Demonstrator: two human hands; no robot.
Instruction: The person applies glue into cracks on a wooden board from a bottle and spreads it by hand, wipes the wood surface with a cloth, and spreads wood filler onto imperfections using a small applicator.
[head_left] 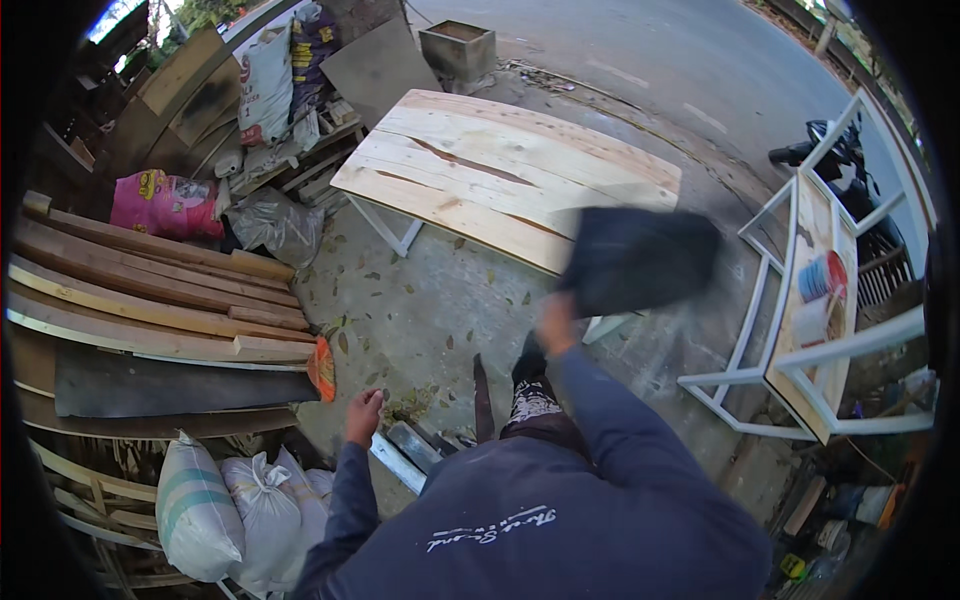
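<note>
My right hand [556, 326] grips a large black flat object [640, 260] by its lower left corner; it is motion-blurred, so I cannot tell if it is cloth or board. It hangs over the near right edge of a wooden table [510, 145] with pale planks, long dark streaks and white legs. My left hand [364, 415] is low, beside the end of the stacked lumber, its fingers curled together; what is in them, if anything, is too small to make out.
Stacked lumber [160, 275] and white sacks [200, 510] line my left; a pink sack [165, 205] lies farther back. Upturned white frames [770, 390] with buckets [820, 275] stand right, a motorbike [800, 150] behind. A road [640, 50] runs beyond.
</note>
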